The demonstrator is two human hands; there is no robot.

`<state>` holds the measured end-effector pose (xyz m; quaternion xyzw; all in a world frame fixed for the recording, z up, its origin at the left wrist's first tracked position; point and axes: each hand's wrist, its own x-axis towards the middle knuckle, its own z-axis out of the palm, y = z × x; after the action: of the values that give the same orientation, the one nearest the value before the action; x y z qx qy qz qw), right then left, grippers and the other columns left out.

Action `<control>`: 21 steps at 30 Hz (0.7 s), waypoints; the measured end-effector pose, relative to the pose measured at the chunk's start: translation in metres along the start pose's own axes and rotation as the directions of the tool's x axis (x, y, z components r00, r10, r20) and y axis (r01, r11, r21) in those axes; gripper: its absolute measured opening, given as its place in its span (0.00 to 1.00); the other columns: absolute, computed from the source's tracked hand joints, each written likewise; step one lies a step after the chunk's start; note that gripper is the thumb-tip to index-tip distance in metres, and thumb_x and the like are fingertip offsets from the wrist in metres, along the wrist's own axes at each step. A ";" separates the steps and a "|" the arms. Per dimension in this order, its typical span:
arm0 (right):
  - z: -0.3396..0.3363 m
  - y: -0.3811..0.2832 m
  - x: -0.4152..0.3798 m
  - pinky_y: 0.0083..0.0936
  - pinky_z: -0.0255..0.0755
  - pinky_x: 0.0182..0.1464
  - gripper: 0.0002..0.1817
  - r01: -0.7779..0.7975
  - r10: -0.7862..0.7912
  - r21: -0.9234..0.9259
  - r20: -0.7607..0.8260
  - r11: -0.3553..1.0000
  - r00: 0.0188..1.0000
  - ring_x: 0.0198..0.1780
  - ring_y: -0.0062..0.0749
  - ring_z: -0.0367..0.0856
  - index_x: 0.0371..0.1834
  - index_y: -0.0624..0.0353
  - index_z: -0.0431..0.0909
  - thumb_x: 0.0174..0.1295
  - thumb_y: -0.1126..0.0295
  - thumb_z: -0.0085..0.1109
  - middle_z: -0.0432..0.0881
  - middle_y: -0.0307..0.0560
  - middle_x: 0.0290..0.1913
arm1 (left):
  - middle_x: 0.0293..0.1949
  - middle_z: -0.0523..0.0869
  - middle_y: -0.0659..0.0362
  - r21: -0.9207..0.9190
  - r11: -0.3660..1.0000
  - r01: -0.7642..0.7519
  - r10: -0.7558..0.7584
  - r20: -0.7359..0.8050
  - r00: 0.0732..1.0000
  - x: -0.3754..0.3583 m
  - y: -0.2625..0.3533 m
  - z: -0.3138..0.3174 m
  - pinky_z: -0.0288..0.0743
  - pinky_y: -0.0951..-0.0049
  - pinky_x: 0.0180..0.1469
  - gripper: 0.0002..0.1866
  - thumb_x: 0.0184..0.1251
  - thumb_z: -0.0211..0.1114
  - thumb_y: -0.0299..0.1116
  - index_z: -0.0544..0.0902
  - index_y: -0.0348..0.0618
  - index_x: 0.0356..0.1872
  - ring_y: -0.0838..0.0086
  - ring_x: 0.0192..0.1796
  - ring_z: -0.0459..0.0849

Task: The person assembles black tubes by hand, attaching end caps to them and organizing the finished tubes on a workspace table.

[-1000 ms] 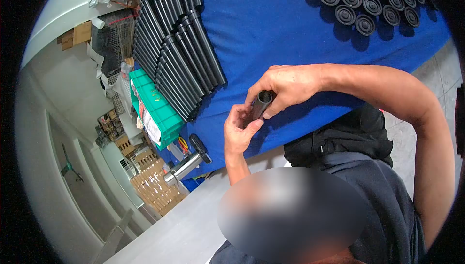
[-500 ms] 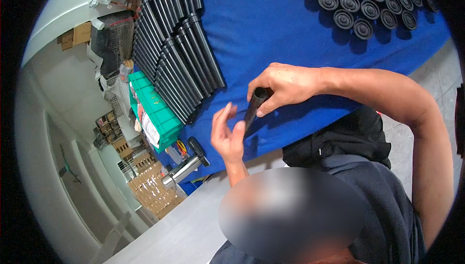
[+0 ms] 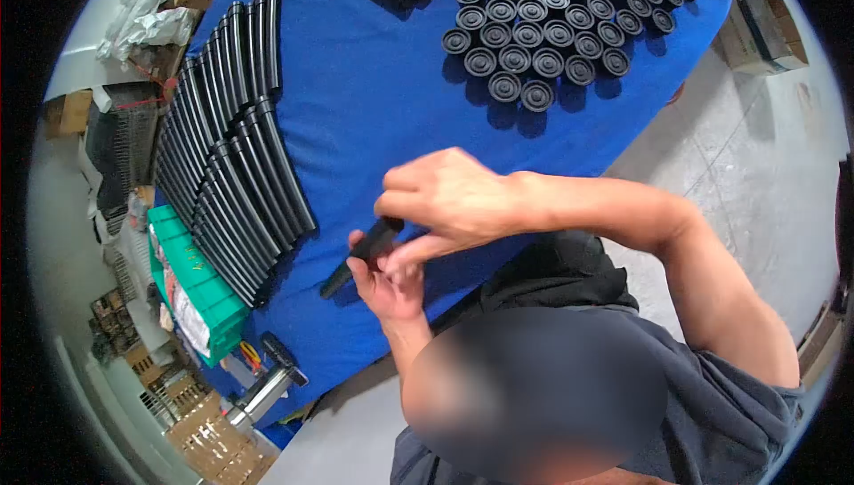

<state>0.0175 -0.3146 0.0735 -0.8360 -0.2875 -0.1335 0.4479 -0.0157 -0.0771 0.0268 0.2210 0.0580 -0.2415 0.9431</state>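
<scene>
Handling step, in judgement: holds tube (image 3: 370,245) aslant above cloth (image 3: 356,120), between rods (image 3: 287,165) and right hand (image 3: 454,200). Grips its middle with left hand (image 3: 396,294); curls right fingers at its upper end, but cannot tell, through blur, whether closed on it. For any regrip, calls for steady left-hand support.

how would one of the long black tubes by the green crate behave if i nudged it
The long black tube is probably stiff, as it shows no kinks or sag. Its round form makes it apt to roll, though close neighbours may check it. The glossy surface could feel slippery.
</scene>
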 end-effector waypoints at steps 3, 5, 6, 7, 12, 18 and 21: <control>-0.031 -0.006 -0.035 0.36 0.79 0.41 0.25 -0.110 0.040 -0.247 -0.272 0.963 0.961 0.40 0.44 0.82 0.50 0.58 0.81 0.49 0.63 0.79 0.81 0.48 0.42 | 0.35 0.80 0.57 0.083 0.996 -0.023 0.015 0.098 0.995 0.012 0.003 -0.008 0.67 0.75 0.31 0.20 0.75 0.65 0.33 0.79 0.52 0.66 0.74 0.31 0.74; -0.058 -0.006 -0.058 0.38 0.78 0.42 0.25 -0.306 0.126 -0.466 -0.378 0.830 0.917 0.42 0.44 0.82 0.50 0.58 0.80 0.48 0.64 0.77 0.80 0.48 0.42 | 0.35 0.80 0.58 0.044 0.999 0.010 -0.018 0.189 0.982 0.016 0.003 -0.014 0.68 0.75 0.32 0.19 0.76 0.63 0.32 0.79 0.51 0.65 0.74 0.33 0.75; -0.070 -0.007 -0.070 0.37 0.78 0.43 0.26 -0.392 0.201 -0.489 -0.397 0.779 0.896 0.42 0.45 0.82 0.51 0.57 0.80 0.49 0.64 0.77 0.79 0.48 0.43 | 0.35 0.79 0.58 0.031 0.999 0.012 -0.016 0.162 0.987 0.017 0.002 -0.011 0.69 0.75 0.33 0.19 0.76 0.64 0.32 0.79 0.50 0.65 0.74 0.32 0.75; -0.076 -0.003 -0.079 0.37 0.77 0.44 0.27 -0.436 0.219 -0.531 -0.422 0.727 0.880 0.43 0.45 0.81 0.52 0.58 0.79 0.49 0.64 0.77 0.78 0.48 0.43 | 0.35 0.80 0.58 -0.001 1.000 0.013 -0.013 0.153 0.988 0.017 0.002 -0.011 0.69 0.74 0.33 0.20 0.75 0.65 0.31 0.79 0.50 0.65 0.73 0.32 0.76; -0.084 0.003 -0.088 0.36 0.76 0.43 0.26 -0.465 0.278 -0.638 -0.376 0.614 0.884 0.43 0.43 0.79 0.54 0.56 0.80 0.52 0.62 0.76 0.76 0.47 0.43 | 0.35 0.82 0.57 -0.042 0.999 0.011 -0.005 0.145 0.989 0.020 0.001 -0.014 0.71 0.72 0.34 0.20 0.74 0.66 0.30 0.79 0.51 0.65 0.72 0.32 0.79; -0.078 0.011 -0.084 0.35 0.77 0.44 0.24 -0.423 0.296 -0.672 -0.303 0.608 0.906 0.44 0.41 0.78 0.53 0.56 0.80 0.52 0.64 0.75 0.76 0.45 0.42 | 0.34 0.79 0.58 -0.040 0.999 0.011 -0.004 0.159 0.987 0.019 0.000 -0.013 0.71 0.72 0.35 0.20 0.74 0.65 0.30 0.79 0.50 0.65 0.72 0.31 0.76; -0.075 0.014 -0.086 0.35 0.77 0.45 0.24 -0.423 0.307 -0.681 -0.292 0.599 0.906 0.45 0.41 0.79 0.53 0.57 0.80 0.52 0.66 0.75 0.76 0.45 0.43 | 0.33 0.78 0.58 -0.030 0.999 0.010 -0.005 0.156 0.988 0.019 0.000 -0.012 0.71 0.72 0.35 0.19 0.74 0.65 0.30 0.79 0.49 0.64 0.72 0.31 0.75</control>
<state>-0.0402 -0.4131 0.0650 -0.9727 0.0006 -0.2021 0.1141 0.0012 -0.0797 0.0119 0.1866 -0.0113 -0.2606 0.9472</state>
